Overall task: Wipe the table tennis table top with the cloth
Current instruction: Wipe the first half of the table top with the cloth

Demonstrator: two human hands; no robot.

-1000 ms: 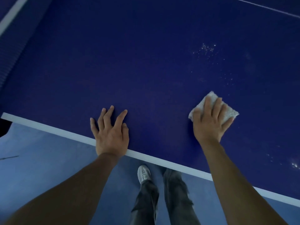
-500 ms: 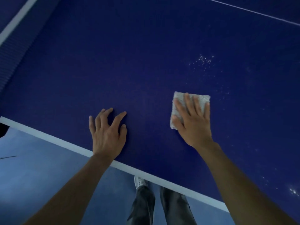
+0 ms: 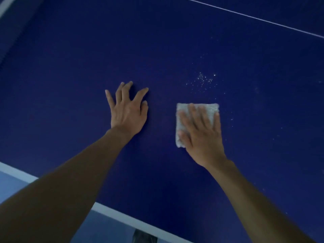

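Cloth (image 3: 181, 111): folded square, flat on the blue surface (image 3: 70, 85), pinned under the right hand (image 3: 201, 135). Grip there is palm down, fingers straight and slightly fanned, pressing, not pinching. Far edge and left strip of the cloth show past the fingers.

Change over the last second: the cloth was skewed like a diamond, now it is squared up. It has slid left toward the left hand (image 3: 128, 113) and further in from the white edge stripe (image 3: 122, 214). Left hand has gone with it, off the stripe and deeper in. It now sits left of the cloth, clear of it, fingers spread and tips down, probably bracing the lean.

The speck patch (image 3: 203, 81) lies just beyond the cloth's far edge, untouched. More loose specks trail off right of the cloth. The thin white line (image 3: 254, 17) is well beyond.

Read: the wipe pass is mid-run and the near strip looks done. Next stroke should push forward through the specks. Risk is scattering them rather than collecting.
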